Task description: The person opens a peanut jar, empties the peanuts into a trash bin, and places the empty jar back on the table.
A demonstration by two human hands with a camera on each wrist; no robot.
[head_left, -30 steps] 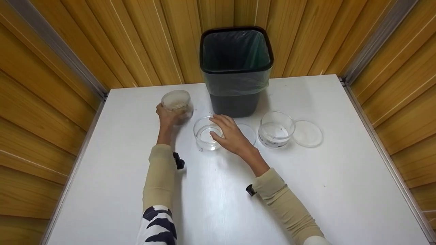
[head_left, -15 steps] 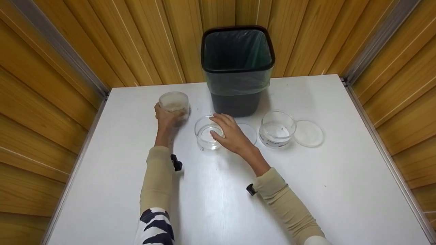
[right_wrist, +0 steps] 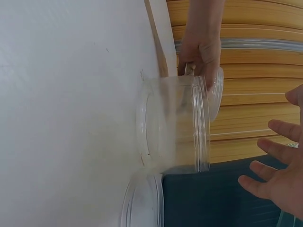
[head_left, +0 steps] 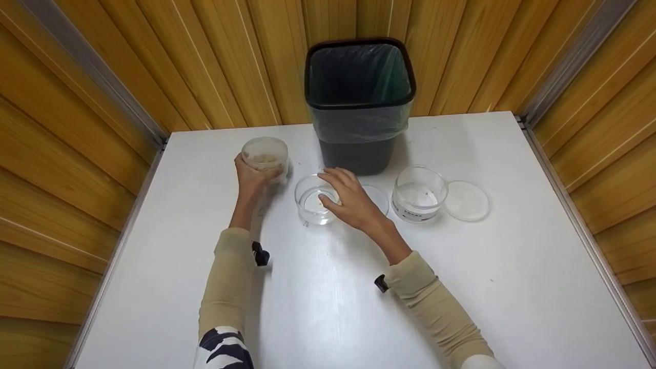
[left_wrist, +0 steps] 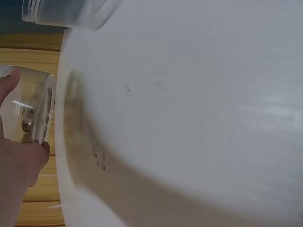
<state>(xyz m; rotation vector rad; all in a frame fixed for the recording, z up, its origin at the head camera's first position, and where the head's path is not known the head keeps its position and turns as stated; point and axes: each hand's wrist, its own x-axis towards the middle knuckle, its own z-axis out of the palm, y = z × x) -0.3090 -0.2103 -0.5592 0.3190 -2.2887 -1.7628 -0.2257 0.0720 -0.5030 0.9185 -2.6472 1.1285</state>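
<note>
My left hand (head_left: 250, 179) grips a clear plastic jar with a frosted-looking lid (head_left: 265, 148) at the back left of the table. Some beige and brown bits show inside the jar (left_wrist: 35, 101) in the left wrist view, which has its base over a shadow on the tabletop. My right hand (head_left: 353, 202) is spread with fingers apart, beside and partly over an uncovered clear jar (head_left: 311, 214) in the middle. In the right wrist view this jar (right_wrist: 177, 123) holds only a few tiny specks. A clear round lid (head_left: 379, 197) lies partly hidden behind my right hand.
A dark bin (head_left: 356, 154) with a green-tinted liner stands at the back centre. To the right are another uncovered clear jar (head_left: 417, 197) with a printed label and a round lid (head_left: 467, 201) lying flat. Wood-patterned walls (head_left: 205, 66) enclose the back and sides.
The left hand has shifted the lidded jar a little left and back again, and its beige contents sit differently inside. My right hand keeps its place by the middle jar.
</note>
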